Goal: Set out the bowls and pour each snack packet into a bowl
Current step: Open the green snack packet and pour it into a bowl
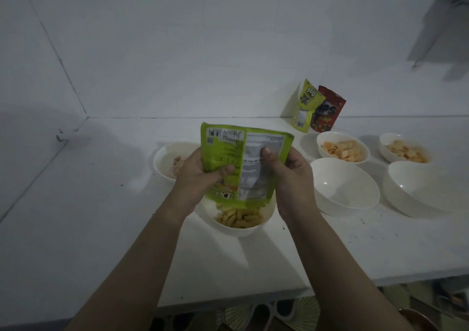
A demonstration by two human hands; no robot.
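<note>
Over a white bowl (238,225) on the worktop (101,203), left hand (195,178) and right hand (291,176) each pinched a light, crinkly, probably slippery green packet (243,163) by its sides, upended.

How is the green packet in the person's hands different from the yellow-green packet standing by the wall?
The green snack packet is gripped by the left hand and right hand, turned mouth-down over a white bowl of yellow sticks. The yellow-green packet stands upright against the white wall, untouched. The held one is open and emptying; whether the standing one is open cannot be told. Both are printed foil-like snack pouches.
</note>
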